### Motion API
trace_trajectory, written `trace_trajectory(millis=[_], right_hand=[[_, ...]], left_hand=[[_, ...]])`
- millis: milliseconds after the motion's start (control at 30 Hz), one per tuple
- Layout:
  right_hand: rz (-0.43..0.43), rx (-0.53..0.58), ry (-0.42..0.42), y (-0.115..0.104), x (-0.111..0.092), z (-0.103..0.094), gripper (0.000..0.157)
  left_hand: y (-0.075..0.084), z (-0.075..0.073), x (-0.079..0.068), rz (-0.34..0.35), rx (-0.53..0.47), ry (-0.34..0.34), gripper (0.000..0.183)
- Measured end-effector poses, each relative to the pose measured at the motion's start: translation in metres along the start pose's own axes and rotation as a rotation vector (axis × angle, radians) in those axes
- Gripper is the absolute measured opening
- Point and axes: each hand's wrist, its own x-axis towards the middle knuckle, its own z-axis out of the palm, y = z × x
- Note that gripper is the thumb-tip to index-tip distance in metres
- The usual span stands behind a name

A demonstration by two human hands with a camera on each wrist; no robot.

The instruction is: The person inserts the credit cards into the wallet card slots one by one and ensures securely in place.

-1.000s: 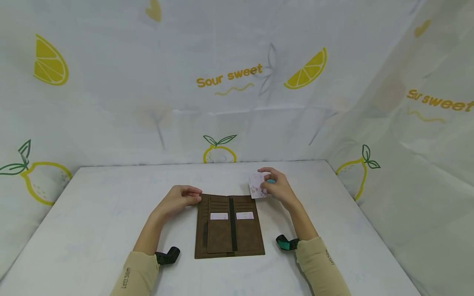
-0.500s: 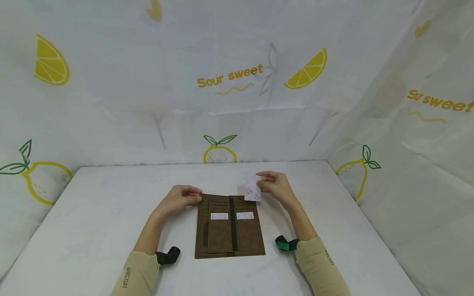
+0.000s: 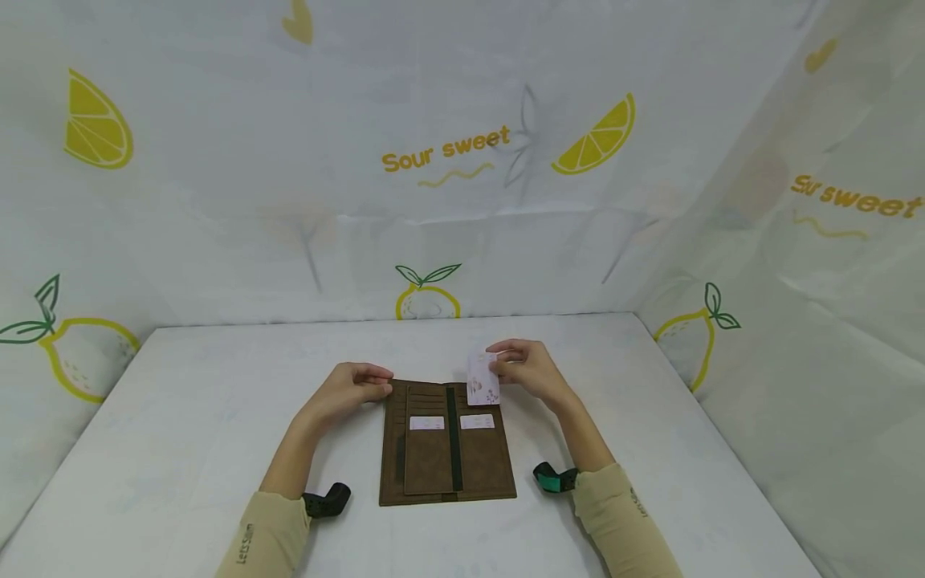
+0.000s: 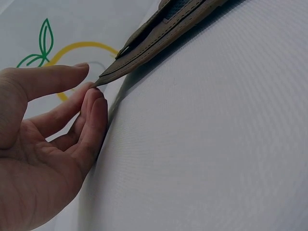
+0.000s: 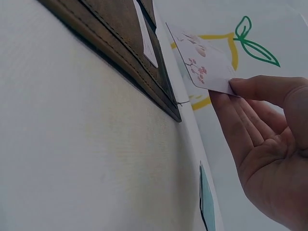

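Observation:
An open brown bifold wallet (image 3: 431,466) lies on the table, with a white card (image 3: 427,423) showing in a slot on its left side and another white card (image 3: 478,421) on its right. My left hand (image 3: 354,388) is at the wallet's upper left corner. In the left wrist view the fingertips (image 4: 95,92) touch that corner while the thumb stands slightly off it. Between thumb and fingers, my right hand (image 3: 533,372) pinches a white card with pink flowers (image 3: 482,380). This card overlaps the wallet's upper right part in the head view, and stands tilted in the right wrist view.
A light blue flat item (image 5: 207,199) is near the table's far edge in the right wrist view; my right hand hides it in the head view. A lemon-print curtain (image 3: 448,233) hangs behind the white table (image 3: 217,417).
My right hand has brought the flowered card left and toward me, from beside the wallet's upper right corner to over the upper right slots. The left hand and wallet stay in place.

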Motion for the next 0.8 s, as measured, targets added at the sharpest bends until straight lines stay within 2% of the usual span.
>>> trace_trajectory(millis=[800], right_hand=[[-0.094,-0.106,-0.078,-0.001,0.002,0.016,0.026]], left_hand=[[0.001,0.001,-0.001,0.007,0.002,-0.005,0.035]])
